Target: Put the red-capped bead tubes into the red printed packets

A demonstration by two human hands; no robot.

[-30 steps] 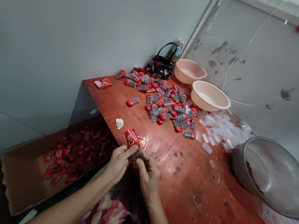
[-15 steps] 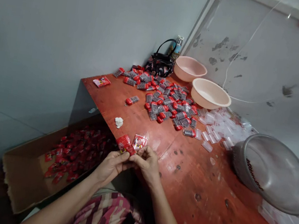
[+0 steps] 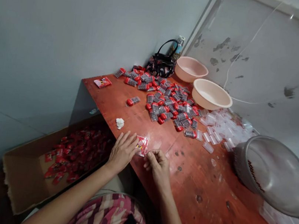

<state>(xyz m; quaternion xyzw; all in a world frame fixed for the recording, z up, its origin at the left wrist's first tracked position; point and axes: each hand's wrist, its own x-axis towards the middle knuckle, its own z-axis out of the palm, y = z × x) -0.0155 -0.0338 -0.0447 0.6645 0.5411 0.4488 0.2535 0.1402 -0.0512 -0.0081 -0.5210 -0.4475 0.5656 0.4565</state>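
Observation:
A small red printed sachet lies flat near the table's left edge. My left hand rests beside it with fingers stretched out, the fingertips covering the sachet's left side. Just off the sachet's lower right corner is my right hand, thumb and forefinger pinched together and the other fingers curled. What that pinch holds, if anything, is too small to make out. A crumpled white scrap sits a little beyond my left fingertips.
Red-capped clear containers with dark contents form a pile at the back. Clear empty cases lie beside a grey basin. Two pale basins and a handbag stand behind. Below left, a cardboard box holds red packets.
The red packet held between both hands is no longer visible. My left hand has opened and moved up onto the other sachet; my right hand has shifted slightly right and down.

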